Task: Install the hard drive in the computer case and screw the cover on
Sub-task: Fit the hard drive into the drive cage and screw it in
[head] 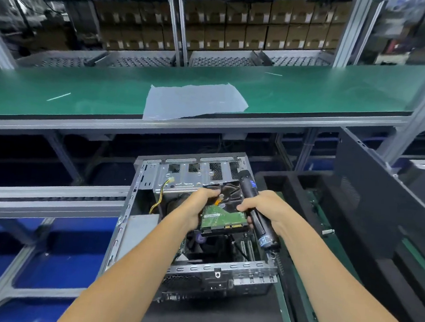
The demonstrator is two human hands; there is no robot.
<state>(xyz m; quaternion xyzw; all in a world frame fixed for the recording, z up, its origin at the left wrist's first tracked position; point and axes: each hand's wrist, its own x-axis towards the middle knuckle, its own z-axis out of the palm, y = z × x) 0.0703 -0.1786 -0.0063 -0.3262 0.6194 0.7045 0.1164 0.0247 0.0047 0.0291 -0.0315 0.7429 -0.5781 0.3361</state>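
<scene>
Overhead, long green workbench (313,92) with a torn plastic sheet (194,101) lying near its front edge. Below it, open computer case (136,205), side panel off, steel frame bare, yellow-and-black cable (159,197) trailing inside. Dark case cover (372,178) propped upright to the right, well apart from the case.

Over the open case, hard drive (223,219), green circuit board facing up, held clear of the bay, not yet seated. Judged dense for its bulk, rigid, shock-sensitive; exposed board and rear connectors best left untouched, grip better kept on the metal side edges.

Left hand (203,203) curled round the drive's left edge, fingers wrapped over its far corner. Right hand (261,205) wrapped round a black electric screwdriver (256,210), fingertips also touching the drive's right edge. Likely awkward: one hand sharing tool and drive, so a slip risk while lowering. Cover screws not visible.
</scene>
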